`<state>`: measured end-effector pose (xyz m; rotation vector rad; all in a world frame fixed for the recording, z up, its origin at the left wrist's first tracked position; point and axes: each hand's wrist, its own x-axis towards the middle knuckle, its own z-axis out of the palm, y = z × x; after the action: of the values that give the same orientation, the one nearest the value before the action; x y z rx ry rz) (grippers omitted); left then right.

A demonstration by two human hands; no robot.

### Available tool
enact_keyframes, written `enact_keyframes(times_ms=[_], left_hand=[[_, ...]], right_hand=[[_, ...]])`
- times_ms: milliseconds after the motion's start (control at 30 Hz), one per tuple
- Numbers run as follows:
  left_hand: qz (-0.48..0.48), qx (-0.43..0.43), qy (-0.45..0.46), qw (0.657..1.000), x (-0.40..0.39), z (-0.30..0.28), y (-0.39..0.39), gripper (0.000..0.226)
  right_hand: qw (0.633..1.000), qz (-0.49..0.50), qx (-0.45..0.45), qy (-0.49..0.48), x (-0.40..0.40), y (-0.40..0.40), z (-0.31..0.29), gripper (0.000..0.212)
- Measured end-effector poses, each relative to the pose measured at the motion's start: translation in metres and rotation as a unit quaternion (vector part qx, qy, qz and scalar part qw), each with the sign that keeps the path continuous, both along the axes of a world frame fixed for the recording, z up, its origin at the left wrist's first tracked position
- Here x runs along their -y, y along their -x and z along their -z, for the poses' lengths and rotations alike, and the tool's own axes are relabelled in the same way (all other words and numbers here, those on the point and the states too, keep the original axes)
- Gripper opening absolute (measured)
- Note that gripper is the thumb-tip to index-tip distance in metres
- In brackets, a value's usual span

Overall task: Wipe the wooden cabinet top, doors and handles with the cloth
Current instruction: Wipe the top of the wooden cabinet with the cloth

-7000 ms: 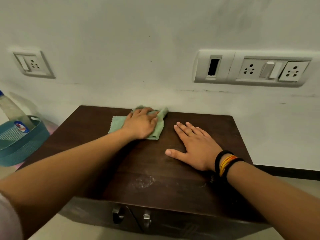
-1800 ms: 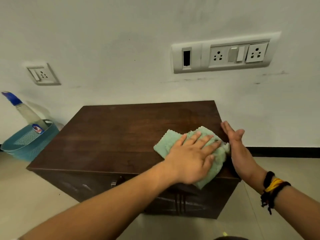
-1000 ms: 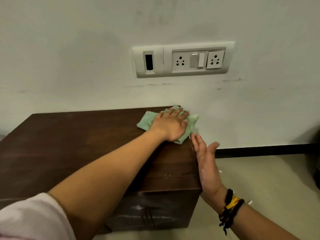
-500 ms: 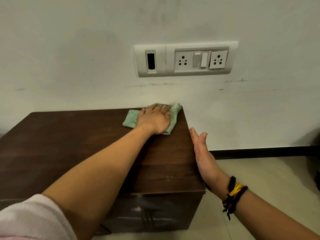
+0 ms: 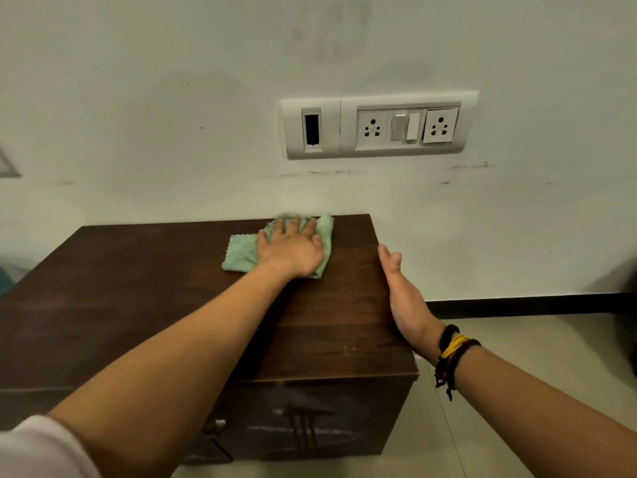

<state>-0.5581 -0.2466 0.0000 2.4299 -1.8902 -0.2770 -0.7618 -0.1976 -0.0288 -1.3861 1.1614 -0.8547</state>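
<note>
1. Left hand (image 5: 293, 248) presses flat, fingers spread, on the cloth (image 5: 241, 254) at the cabinet top's (image 5: 144, 291) far right corner; right hand (image 5: 403, 291), open and empty, braces the right edge.
2. Risk: cloth could bunch against the wall (image 5: 172, 115) and miss the corner.
3. Socket panel (image 5: 377, 125) sits above, clear of the stroke; nothing blocks the top.

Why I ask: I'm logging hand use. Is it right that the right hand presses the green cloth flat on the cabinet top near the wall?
Not quite: the head view shows the left hand pressing the green cloth on the cabinet top near the wall. The right hand rests open along the cabinet's right edge.
</note>
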Motion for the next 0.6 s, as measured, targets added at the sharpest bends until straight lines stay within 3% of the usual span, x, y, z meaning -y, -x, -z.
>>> enact_keyframes(times_ms=[200,433,467,533,600], left_hand=[[0.130,-0.013,0.009,0.991,-0.026,0.002,0.080,0.059],[0.238,-0.026,0.030,0.970,-0.112,0.002,0.093,0.060],[0.250,-0.027,0.028,0.967,-0.124,0.001,0.088,0.059],[0.270,-0.027,0.035,0.962,-0.146,0.001,0.077,0.059],[0.280,-0.028,0.054,0.958,-0.165,0.005,0.060,0.058]], right_hand=[[0.999,0.035,0.016,0.013,-0.004,0.002,0.000,0.068],[0.992,0.040,0.115,-0.032,-0.005,0.010,0.003,0.091],[0.995,0.036,0.084,-0.041,-0.006,0.007,0.000,0.093],[0.992,0.016,-0.126,-0.003,-0.004,-0.003,-0.011,0.085],[0.927,-0.032,-0.370,0.049,-0.002,-0.024,-0.019,0.082]])
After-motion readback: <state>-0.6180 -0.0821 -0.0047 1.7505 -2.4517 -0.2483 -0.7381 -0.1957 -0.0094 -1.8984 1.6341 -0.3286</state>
